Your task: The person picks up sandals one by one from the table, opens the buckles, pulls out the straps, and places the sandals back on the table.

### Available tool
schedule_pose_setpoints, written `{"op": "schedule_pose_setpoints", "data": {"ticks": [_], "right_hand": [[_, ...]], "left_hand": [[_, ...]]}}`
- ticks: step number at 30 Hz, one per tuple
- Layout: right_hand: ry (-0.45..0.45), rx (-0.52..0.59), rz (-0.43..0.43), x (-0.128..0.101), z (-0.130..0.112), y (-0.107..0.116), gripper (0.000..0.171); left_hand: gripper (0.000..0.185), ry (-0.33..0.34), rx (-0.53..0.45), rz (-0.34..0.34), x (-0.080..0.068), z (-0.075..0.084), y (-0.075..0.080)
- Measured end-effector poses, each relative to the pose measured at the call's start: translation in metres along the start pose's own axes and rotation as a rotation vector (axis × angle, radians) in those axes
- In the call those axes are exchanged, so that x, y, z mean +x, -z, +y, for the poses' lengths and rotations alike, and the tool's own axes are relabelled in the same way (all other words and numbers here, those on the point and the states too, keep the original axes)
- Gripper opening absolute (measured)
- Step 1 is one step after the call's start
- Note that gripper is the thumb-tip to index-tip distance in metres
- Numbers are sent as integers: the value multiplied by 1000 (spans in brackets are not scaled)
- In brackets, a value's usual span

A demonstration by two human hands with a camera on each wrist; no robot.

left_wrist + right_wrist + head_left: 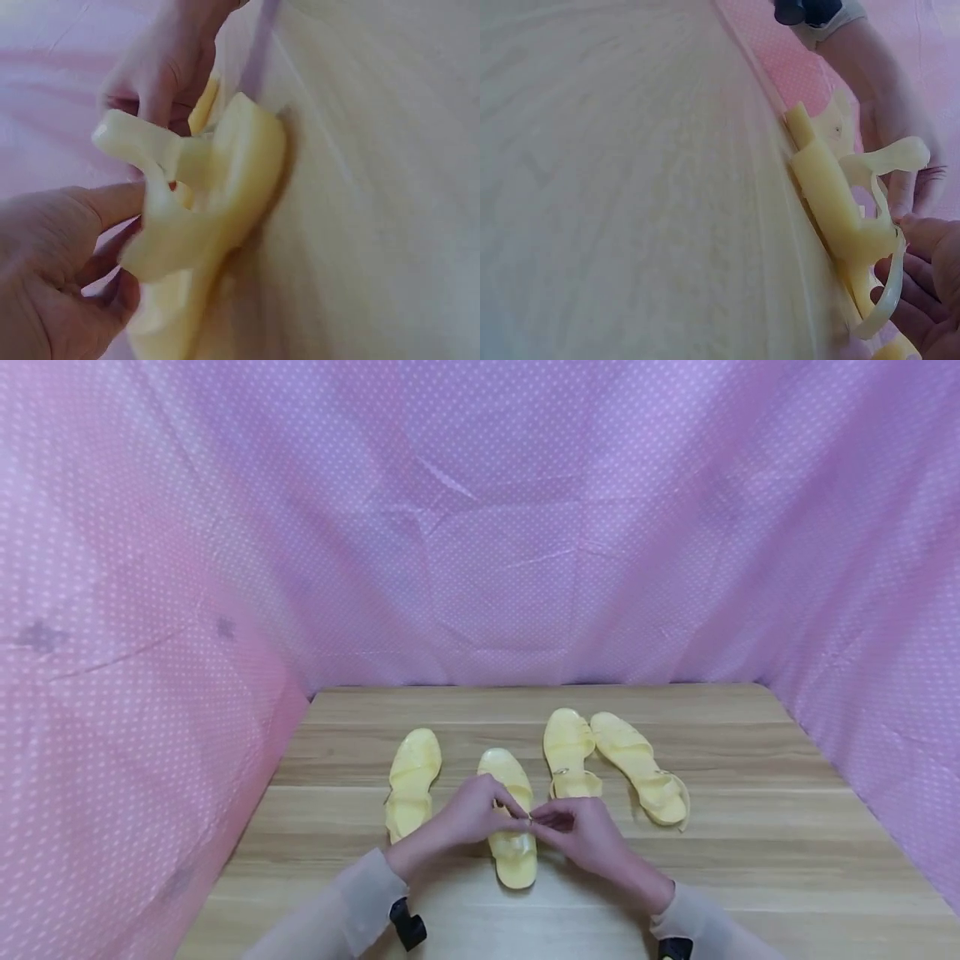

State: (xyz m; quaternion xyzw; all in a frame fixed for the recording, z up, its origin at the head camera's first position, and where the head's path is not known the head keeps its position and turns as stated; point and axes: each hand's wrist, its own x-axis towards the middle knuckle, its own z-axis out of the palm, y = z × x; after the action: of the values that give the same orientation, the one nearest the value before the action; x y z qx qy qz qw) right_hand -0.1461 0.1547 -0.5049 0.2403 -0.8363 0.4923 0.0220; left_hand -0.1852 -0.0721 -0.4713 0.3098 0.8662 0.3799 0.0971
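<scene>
Both hands, L point(465, 818) & R point(581, 833), pinching yellow sandal point(512, 827) strap.

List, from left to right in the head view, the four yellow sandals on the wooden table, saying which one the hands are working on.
Far-left sandal → sandal under the hands, pinched at its strap by left hand and right hand → third sandal → far-right sandal.
</scene>
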Motion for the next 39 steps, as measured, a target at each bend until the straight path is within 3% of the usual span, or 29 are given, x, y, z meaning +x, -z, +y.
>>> {"op": "schedule_pose_setpoints", "data": {"ticks": [4,10,16,24,31,39], "right_hand": [[0,-16,15,0,1,0,12],[-29,-32,10,0,1,2,10],[-34,-32,13,0,1,3,11],[-32,-24,29,-1,0,0,10],[-38,-25,38,1,-1,1,9],[-60,-41,26,-2,-2,1,8]], "left_hand": [[8,-66,22,-19,4,3,0],[7,4,-40,-14,1,0,-3],[11,-10,-74,17,-2,0,-6],[10,-48,-43,17,-2,0,-8],[10,-16,-83,42,-6,-4,-9],[11,-45,-82,33,-4,-5,-11]]}}
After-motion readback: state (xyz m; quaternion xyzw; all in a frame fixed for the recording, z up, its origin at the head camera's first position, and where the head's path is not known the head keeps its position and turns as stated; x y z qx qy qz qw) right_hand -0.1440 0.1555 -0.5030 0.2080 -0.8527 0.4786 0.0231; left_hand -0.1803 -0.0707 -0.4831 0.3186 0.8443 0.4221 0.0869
